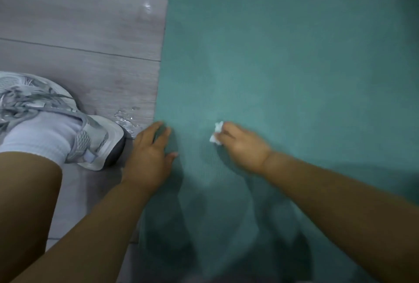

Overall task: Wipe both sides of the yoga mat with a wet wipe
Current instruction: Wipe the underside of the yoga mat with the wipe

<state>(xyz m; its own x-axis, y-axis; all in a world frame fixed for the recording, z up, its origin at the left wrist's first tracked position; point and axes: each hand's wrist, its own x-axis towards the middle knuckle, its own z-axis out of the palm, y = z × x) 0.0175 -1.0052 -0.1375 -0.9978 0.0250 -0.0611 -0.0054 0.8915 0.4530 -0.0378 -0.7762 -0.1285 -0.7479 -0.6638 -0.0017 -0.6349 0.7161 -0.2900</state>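
Floor mat (283, 56): right hand (240, 144) pinching wipe (216, 133)

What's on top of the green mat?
Both hands are on the mat. The left hand rests flat at its edge. The right hand holds a white wipe. What lies beneath the mat is hidden.

Head view only, looking steeply down from above, close over the floor; facing forward along a teal yoga mat (283, 67) filling centre and right, grey plank floor (79, 33) running up the left, both forearms entering from the bottom edge; wide-angle, edges bending
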